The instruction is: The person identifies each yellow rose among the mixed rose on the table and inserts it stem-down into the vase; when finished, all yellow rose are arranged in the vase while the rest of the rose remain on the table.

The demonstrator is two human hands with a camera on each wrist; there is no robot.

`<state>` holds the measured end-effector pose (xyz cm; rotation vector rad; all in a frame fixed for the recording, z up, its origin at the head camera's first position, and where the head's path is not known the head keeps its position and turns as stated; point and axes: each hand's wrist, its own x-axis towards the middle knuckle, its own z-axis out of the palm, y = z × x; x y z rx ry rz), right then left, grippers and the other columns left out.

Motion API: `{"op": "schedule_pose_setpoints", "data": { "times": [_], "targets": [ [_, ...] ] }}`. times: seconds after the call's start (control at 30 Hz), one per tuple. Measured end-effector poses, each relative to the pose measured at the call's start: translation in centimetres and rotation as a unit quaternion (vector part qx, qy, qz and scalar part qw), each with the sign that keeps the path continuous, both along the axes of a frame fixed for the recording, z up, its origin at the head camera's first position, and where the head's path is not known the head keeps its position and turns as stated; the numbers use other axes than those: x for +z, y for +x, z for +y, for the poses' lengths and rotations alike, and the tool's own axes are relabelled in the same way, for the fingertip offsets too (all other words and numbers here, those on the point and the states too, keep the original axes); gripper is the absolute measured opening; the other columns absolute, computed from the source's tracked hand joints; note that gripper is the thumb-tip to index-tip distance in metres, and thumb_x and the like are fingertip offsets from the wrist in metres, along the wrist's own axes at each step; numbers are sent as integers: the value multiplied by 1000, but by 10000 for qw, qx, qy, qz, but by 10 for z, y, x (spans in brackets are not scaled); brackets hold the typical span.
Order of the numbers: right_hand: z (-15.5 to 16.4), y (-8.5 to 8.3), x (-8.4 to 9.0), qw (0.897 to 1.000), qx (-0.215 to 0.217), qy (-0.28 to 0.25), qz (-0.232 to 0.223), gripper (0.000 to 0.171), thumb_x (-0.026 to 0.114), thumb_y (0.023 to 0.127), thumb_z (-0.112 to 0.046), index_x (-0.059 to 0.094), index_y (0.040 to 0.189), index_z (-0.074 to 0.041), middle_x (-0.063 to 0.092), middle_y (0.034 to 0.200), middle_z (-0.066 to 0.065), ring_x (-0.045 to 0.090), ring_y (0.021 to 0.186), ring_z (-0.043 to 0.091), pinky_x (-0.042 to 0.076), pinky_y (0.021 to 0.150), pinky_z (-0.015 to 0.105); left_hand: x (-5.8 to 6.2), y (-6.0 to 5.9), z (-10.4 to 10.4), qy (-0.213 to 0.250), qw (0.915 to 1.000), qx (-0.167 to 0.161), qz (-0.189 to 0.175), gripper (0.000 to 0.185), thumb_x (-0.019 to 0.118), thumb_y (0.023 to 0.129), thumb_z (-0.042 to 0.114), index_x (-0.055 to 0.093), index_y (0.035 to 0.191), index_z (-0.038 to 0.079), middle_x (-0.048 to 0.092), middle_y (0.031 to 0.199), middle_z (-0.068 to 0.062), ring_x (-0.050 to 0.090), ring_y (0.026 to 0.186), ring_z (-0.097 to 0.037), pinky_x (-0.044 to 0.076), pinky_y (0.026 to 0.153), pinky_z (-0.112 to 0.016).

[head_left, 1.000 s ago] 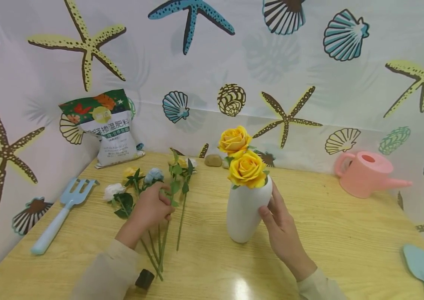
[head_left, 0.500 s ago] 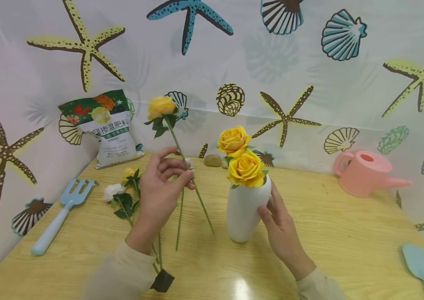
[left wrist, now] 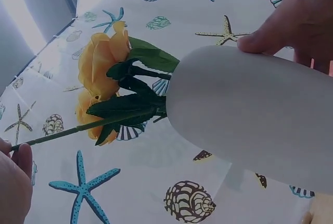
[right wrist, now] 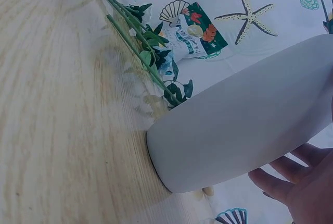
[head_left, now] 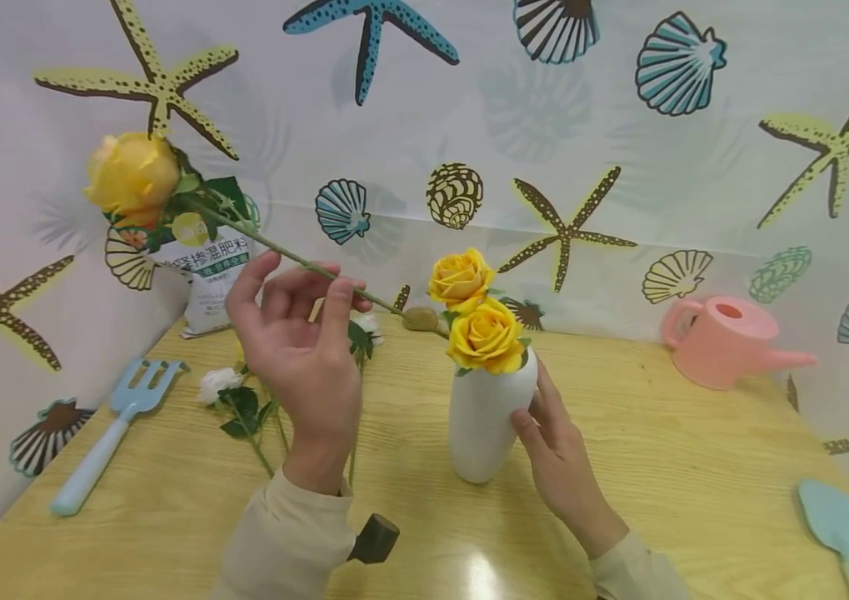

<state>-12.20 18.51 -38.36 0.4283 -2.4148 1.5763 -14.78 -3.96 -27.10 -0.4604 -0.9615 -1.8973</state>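
In the head view my left hand (head_left: 312, 358) pinches the green stem of a yellow rose (head_left: 132, 177) between thumb and fingers. The bloom tilts up to the left, and the stem's lower end goes behind two yellow roses (head_left: 487, 335) in a white vase (head_left: 480, 425). Whether that end is inside the vase mouth is hidden there; in the left wrist view the stem (left wrist: 70, 131) runs to the roses' leaves beside the mouth. My right hand (head_left: 566, 467) holds the vase from its right side, thumb in front. The vase stands on the wooden table (head_left: 656, 500).
More flowers, including a white rose (head_left: 219, 385), lie left on the table. A light blue hand fork (head_left: 141, 390) lies farther left, before a fertilizer bag (head_left: 216, 287). Stones (head_left: 420, 318) sit at the back. A pink watering can (head_left: 727, 342) and a blue trowel (head_left: 840, 521) are right.
My left hand has picked a yellow rose up from the table flowers, raised it and tipped its bloom left, with the stem end moving toward the vase. The right hand stays on the vase.
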Motion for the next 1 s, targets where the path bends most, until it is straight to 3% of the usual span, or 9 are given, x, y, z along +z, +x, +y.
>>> {"op": "schedule_pose_setpoints", "data": {
  "times": [0.13,0.27,0.7,0.83,1.0],
  "targets": [
    [0,-1,0,10000,8,30,25,66,46,108,-17,14,162,-38,35,161,19,41,143,42,42,106,67,1,-3,0,199,9997,134,63,47,65,89,-15,40,125,2,61,96,-12,68,80,-27,60,71,-33],
    [1,-1,0,10000,26,12,47,66,46,108,-16,14,162,-38,36,161,19,41,143,42,43,105,67,-3,-8,3,223,9997,3,27,46,64,89,-15,39,124,3,62,96,-11,69,81,-25,60,73,-33],
    [2,-1,1,10000,27,-10,-54,66,46,108,-17,14,162,-38,34,163,15,40,144,41,42,106,66,-18,-13,20,-773,9946,-653,-243,41,60,95,-10,39,126,7,64,99,-2,71,85,-19,61,75,-31],
    [2,-1,2,9999,33,-48,-109,66,46,108,-18,14,161,-40,34,163,14,40,145,40,42,107,66,-22,-14,26,-1136,9899,-810,-237,37,59,97,-7,39,127,4,64,100,2,70,85,-15,61,74,-29],
    [2,-1,2,9999,65,-92,-87,66,46,108,-17,14,161,-40,35,162,15,40,145,40,42,107,66,-26,-13,31,-1680,9822,-777,-324,35,58,99,-4,35,126,-7,64,102,6,68,86,-11,59,74,-24]
  ]
}}
